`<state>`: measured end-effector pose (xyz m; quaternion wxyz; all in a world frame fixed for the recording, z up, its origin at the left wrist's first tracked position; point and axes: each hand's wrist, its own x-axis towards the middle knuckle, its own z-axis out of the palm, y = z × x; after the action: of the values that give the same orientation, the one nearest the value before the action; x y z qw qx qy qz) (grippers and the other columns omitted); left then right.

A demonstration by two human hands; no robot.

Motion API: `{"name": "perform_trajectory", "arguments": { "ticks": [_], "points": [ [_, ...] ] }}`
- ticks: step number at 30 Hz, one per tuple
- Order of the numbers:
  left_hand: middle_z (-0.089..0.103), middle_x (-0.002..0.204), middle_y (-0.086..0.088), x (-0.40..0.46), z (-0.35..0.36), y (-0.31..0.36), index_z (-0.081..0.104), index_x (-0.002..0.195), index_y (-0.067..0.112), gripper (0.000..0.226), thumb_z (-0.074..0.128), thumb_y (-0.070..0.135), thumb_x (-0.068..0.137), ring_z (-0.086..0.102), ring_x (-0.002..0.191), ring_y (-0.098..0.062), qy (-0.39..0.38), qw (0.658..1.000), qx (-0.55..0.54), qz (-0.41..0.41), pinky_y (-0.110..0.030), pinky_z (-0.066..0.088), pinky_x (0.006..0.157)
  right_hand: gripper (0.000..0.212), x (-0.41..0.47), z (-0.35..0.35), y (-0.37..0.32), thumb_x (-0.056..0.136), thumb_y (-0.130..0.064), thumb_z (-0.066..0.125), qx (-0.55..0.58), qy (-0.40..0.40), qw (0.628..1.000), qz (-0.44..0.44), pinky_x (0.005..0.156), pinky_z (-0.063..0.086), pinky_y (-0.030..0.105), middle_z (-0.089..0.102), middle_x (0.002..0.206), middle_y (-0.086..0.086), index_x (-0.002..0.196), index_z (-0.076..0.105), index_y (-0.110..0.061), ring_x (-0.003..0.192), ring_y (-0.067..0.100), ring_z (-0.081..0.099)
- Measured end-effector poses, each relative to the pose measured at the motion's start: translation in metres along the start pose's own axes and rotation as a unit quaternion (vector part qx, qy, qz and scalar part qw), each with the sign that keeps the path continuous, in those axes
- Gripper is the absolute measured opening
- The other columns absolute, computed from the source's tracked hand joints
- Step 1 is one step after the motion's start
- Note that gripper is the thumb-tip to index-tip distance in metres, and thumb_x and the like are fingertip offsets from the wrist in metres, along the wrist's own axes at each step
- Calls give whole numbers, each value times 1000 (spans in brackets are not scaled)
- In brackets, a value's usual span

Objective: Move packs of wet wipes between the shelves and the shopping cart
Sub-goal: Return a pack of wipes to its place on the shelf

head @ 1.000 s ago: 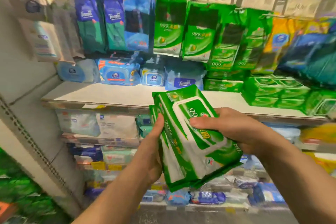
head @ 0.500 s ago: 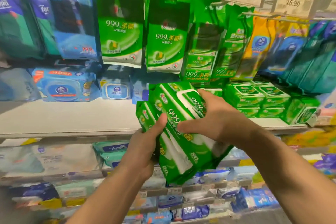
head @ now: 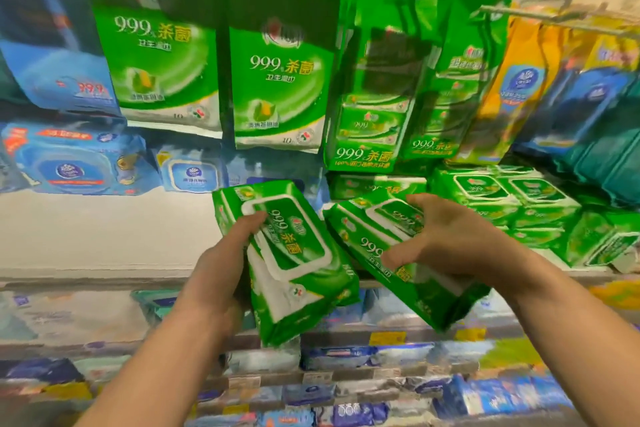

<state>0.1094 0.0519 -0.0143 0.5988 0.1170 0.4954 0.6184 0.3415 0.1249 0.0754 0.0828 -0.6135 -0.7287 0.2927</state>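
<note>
Gripping one green wipes pack each, left hand and right hand (second pack) curl their fingers.

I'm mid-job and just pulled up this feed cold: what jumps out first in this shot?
Two green wet-wipe packs held at centre, just in front of the white shelf: the left hand grips the left pack, the right hand grips the right pack, both tilted. Above hang green 999 pouches, and more green packs are stacked on the shelf at right.
</note>
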Motion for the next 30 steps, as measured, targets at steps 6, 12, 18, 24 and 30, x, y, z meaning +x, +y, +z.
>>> {"name": "perform_trajectory", "arguments": {
  "ticks": [6, 12, 18, 24, 30],
  "points": [
    [80, 101, -12, -3, 14, -2, 77, 106, 19, 31, 64, 44, 93, 78, 84, -31, 31, 999, -19, 25, -45, 57, 84, 105, 53, -5, 0, 63, -51, 88, -187, -12, 977, -97, 96, 53, 37, 55, 140, 8, 149, 39, -17, 111, 23, 57],
    [79, 105, -13, -4, 23, -8, 81, 95, 17, 30, 62, 41, 95, 75, 98, -31, 40, 998, -24, 40, -54, 49, 107, 114, 97, -5, 20, 67, -49, 88, -258, -70, 948, -170, 112, 39, 30, 36, 159, 10, 158, 28, -17, 142, 24, 38],
    [80, 98, -13, -4, 37, -13, 83, 78, 17, 35, 62, 39, 96, 78, 76, -27, 40, 997, -34, 52, -44, 55, 92, 103, 109, 15, 46, 78, -48, 77, -311, 12, 916, -252, 117, 26, 36, 38, 150, 12, 160, 22, -18, 143, 30, 26],
    [80, 94, -12, -4, 54, -18, 79, 87, 16, 29, 63, 38, 95, 77, 72, -26, 32, 997, -33, 54, -41, 57, 84, 94, 128, 21, 67, 90, -33, 73, -295, 22, 915, -274, 127, 10, 42, 13, 170, 4, 162, 14, -19, 157, 24, 9],
    [80, 103, -11, -2, 70, -27, 78, 97, 17, 23, 70, 36, 85, 78, 87, -28, 6, 997, -58, 54, -47, 62, 85, 85, 132, 32, 90, 93, -4, 65, -262, 114, 923, -259, 125, 4, 46, 14, 170, 8, 162, 17, -17, 157, 29, 8]
  ]
}}
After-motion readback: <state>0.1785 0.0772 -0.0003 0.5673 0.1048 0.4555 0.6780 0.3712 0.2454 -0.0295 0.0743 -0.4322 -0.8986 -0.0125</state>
